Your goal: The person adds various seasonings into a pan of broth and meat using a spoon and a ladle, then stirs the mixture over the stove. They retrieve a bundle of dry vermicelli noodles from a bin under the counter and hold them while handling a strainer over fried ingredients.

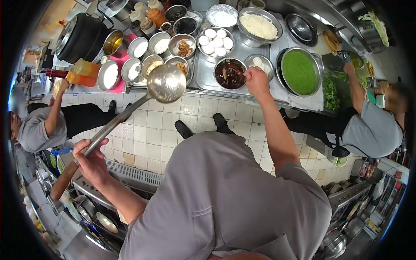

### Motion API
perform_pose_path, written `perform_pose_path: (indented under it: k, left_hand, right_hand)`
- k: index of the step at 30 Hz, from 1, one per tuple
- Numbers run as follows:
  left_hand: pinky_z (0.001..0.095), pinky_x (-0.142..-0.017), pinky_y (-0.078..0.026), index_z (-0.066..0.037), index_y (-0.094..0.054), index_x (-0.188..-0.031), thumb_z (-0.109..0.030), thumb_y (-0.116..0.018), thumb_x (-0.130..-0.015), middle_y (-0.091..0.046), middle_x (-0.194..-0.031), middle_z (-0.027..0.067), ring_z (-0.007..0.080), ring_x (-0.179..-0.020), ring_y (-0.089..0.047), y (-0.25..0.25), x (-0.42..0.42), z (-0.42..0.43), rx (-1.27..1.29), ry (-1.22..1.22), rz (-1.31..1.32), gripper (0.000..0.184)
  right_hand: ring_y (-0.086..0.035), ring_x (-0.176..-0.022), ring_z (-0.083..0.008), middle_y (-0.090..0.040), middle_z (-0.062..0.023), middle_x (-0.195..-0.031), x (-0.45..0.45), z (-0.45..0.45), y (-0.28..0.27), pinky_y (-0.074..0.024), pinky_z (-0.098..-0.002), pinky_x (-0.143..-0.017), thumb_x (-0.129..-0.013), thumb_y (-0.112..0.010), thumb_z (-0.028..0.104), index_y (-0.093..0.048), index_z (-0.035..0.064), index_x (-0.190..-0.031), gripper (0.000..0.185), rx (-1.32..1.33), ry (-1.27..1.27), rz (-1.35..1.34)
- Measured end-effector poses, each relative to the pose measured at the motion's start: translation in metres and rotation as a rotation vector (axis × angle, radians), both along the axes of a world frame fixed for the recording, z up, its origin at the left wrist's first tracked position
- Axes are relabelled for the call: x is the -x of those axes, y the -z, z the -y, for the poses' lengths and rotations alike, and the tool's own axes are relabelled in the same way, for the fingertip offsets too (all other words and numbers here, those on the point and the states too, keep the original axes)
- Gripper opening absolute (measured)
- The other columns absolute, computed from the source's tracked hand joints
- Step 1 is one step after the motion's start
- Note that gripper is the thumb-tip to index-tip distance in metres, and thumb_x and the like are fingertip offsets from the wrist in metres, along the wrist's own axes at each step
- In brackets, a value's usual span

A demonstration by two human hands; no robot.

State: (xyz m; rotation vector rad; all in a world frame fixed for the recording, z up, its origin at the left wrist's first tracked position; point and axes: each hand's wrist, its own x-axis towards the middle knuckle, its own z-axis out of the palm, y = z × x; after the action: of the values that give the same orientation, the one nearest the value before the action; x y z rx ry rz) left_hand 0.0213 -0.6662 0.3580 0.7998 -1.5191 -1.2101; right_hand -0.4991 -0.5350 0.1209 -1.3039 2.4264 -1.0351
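My left hand (92,162) is wrapped round the long handle of a metal ladle (167,84) with a wooden grip end (65,180). The ladle's wide round head is raised in front of several small metal bowls. My right hand (258,82) is closed, fingers pinched together at the right rim of a metal bowl of dark, glossy pieces (229,74). What is between those fingertips is hidden. Just behind the hand sits a small bowl of peeled white eggs (258,64). A bowl of white whole eggs (216,42) stands beyond the dark bowl.
On the right are a large bowl of green stuff (300,71) and a bowl of pale shreds (259,26). Bottles (82,79) and a black cooker (82,37) stand left. People work at both sides (39,125), (372,130). Stoves (99,195) are behind me.
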Motion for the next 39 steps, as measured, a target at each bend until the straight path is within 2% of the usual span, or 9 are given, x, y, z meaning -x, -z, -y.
perform_pose_path:
  k: [6, 9, 12, 15, 18, 21, 30, 36, 39]
  left_hand:
    - [0.0447, -0.083, -0.057, 0.001, -0.057, -0.114, -0.048, -0.045, -0.103, -0.06, -0.081, 0.0119, 0.0273, -0.074, -0.068, 0.022, 0.032, 0.001, -0.008, 0.083, -0.097, 0.052]
    - [0.0406, -0.08, -0.056, 0.002, -0.057, -0.114, -0.045, -0.046, -0.103, -0.063, -0.088, 0.0134, 0.0279, -0.077, -0.069, 0.028, 0.042, -0.006, -0.043, 0.107, -0.109, 0.049]
    - [0.037, -0.075, -0.056, 0.002, -0.057, -0.113, -0.043, -0.047, -0.104, -0.064, -0.09, 0.0146, 0.0288, -0.08, -0.071, 0.03, 0.043, -0.006, -0.036, 0.142, -0.114, 0.047]
    - [0.0328, -0.069, -0.056, 0.002, -0.057, -0.111, -0.043, -0.048, -0.103, -0.063, -0.088, 0.0152, 0.0288, -0.077, -0.07, 0.03, 0.054, -0.017, -0.023, 0.099, -0.087, 0.046]
    - [0.0301, -0.067, -0.055, 0.002, -0.057, -0.11, -0.041, -0.049, -0.103, -0.064, -0.088, 0.0157, 0.0298, -0.078, -0.071, 0.031, 0.067, -0.027, -0.005, 0.092, -0.083, 0.044]
    - [0.032, -0.067, -0.056, 0.003, -0.057, -0.108, -0.039, -0.049, -0.103, -0.063, -0.087, 0.0154, 0.03, -0.077, -0.071, 0.031, 0.068, -0.033, -0.003, 0.104, -0.06, 0.043]
    - [0.0424, -0.077, -0.06, 0.005, -0.058, -0.109, -0.033, -0.052, -0.103, -0.063, -0.096, 0.015, 0.0267, -0.073, -0.07, 0.034, 0.075, -0.045, -0.033, 0.085, -0.048, 0.039]
    - [0.0451, -0.08, -0.06, 0.006, -0.059, -0.107, -0.027, -0.05, -0.103, -0.063, -0.096, 0.0155, 0.0247, -0.071, -0.069, 0.035, 0.076, -0.043, -0.067, 0.04, -0.055, 0.034]
    - [0.0438, -0.079, -0.06, 0.006, -0.059, -0.106, -0.024, -0.05, -0.103, -0.064, -0.095, 0.0149, 0.0249, -0.071, -0.069, 0.036, 0.079, -0.041, -0.089, 0.042, -0.061, 0.031]
  right_hand:
    - [-0.065, -0.079, -0.0376, -0.067, -0.0184, -0.085, -0.003, -0.007, 0.012, -0.0523, -0.0432, -0.074, -0.082, -0.062, 0.004, -0.067, 0.002, -0.08, 0.006, 0.038, 0.039, 0.094]
    - [-0.064, -0.079, -0.0377, -0.067, -0.0187, -0.085, -0.005, 0.001, 0.009, -0.052, -0.0436, -0.073, -0.082, -0.064, 0.005, -0.068, 0.0025, -0.081, 0.004, 0.122, 0.022, 0.051]
    - [-0.064, -0.079, -0.0376, -0.067, -0.0187, -0.084, -0.001, -0.003, 0.009, -0.0516, -0.0442, -0.073, -0.081, -0.064, 0.006, -0.068, 0.0023, -0.081, 0.005, 0.003, 0.022, 0.031]
    - [-0.064, -0.078, -0.038, -0.066, -0.0185, -0.083, 0.01, -0.003, 0.007, -0.0513, -0.0457, -0.072, -0.082, -0.062, 0.006, -0.067, 0.0021, -0.081, 0.007, 0.217, 0.076, -0.034]
    - [-0.065, -0.076, -0.0375, -0.067, -0.0181, -0.08, 0.023, -0.012, 0.042, -0.0518, -0.0448, -0.071, -0.082, -0.061, 0.007, -0.067, 0.0024, -0.079, 0.008, 0.088, 0.038, -0.072]
    - [-0.066, -0.074, -0.0359, -0.069, -0.0186, -0.079, 0.009, -0.026, 0.021, -0.0524, -0.0429, -0.071, -0.082, -0.063, 0.011, -0.069, 0.003, -0.079, 0.01, -0.156, 0.037, 0.203]
    - [-0.065, -0.066, -0.0207, -0.069, -0.0101, -0.071, -0.008, -0.032, 0.024, -0.0518, -0.0377, -0.063, -0.083, -0.071, 0.019, -0.07, 0.0013, -0.079, 0.018, -0.269, 0.097, 0.567]
    - [-0.056, -0.056, -0.0147, -0.062, -0.0043, -0.071, -0.018, -0.047, 0.045, -0.0459, -0.0298, -0.051, -0.086, -0.071, 0.014, -0.066, -0.0003, -0.092, 0.017, -0.181, 0.263, 1.065]
    - [-0.053, -0.056, -0.0122, -0.06, -0.0036, -0.071, -0.023, -0.055, 0.046, -0.0436, -0.0269, -0.049, -0.088, -0.069, 0.012, -0.063, 0.0001, -0.096, 0.016, 0.009, 0.265, 1.318]
